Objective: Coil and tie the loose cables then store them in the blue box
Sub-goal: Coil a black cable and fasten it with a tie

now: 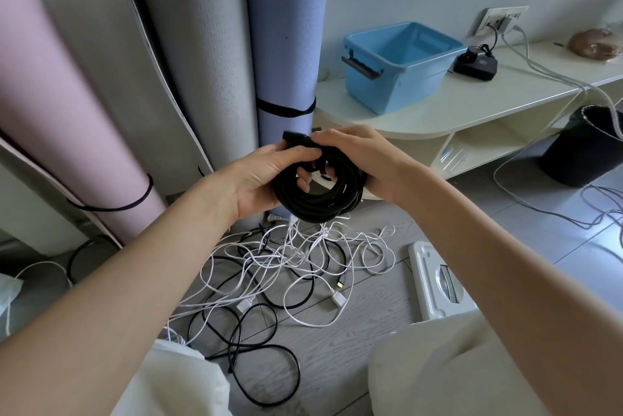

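Observation:
A thick black cable wound into a coil (317,203) is held in front of me, above the floor. My left hand (266,176) grips the coil's left side with fingers curled through its middle. My right hand (364,163) grips its top and right side, fingers over the black plug end at the top. Below on the grey floor lies a tangle of loose white and black cables (286,274). The blue box (397,65) stands open on the white low shelf (455,105) at the upper right, with nothing visible inside it.
Three rolled mats, pink (60,105), grey (199,55) and blue (286,45), lean on the wall at left. A black device (475,63) with plugged cords sits by the box. A black bin (586,146) and a white scale (438,281) are on the floor at right.

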Tool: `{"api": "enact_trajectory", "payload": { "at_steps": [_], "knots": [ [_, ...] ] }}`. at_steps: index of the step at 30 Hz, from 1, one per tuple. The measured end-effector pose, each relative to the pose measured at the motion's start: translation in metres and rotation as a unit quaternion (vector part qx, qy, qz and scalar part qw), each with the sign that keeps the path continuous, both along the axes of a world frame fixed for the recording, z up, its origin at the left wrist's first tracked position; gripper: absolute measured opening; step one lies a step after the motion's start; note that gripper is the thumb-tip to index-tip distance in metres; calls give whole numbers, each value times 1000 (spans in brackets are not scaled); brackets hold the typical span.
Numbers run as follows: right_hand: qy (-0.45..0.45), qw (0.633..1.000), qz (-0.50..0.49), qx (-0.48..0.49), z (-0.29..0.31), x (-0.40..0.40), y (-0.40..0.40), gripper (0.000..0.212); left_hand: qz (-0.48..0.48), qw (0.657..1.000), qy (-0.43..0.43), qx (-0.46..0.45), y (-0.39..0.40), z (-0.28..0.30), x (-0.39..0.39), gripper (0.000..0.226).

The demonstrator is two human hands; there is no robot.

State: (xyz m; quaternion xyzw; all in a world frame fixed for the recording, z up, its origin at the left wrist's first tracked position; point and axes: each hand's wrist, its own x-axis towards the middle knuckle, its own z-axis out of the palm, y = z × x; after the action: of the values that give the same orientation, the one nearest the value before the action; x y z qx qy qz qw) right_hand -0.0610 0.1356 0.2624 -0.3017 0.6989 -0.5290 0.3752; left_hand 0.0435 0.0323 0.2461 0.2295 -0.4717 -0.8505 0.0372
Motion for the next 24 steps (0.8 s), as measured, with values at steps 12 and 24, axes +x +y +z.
{"api": "enact_trajectory", "payload": {
  "at_steps": [12, 24],
  "knots": [
    [2, 999, -3, -32, 6, 6, 1, 13, -11, 991, -5, -131, 0, -2, 2, 22],
    [136, 989, -14, -56, -3, 8, -5, 27, 5, 992, -54, -113, 3, -6, 0, 22]
  ]
}}
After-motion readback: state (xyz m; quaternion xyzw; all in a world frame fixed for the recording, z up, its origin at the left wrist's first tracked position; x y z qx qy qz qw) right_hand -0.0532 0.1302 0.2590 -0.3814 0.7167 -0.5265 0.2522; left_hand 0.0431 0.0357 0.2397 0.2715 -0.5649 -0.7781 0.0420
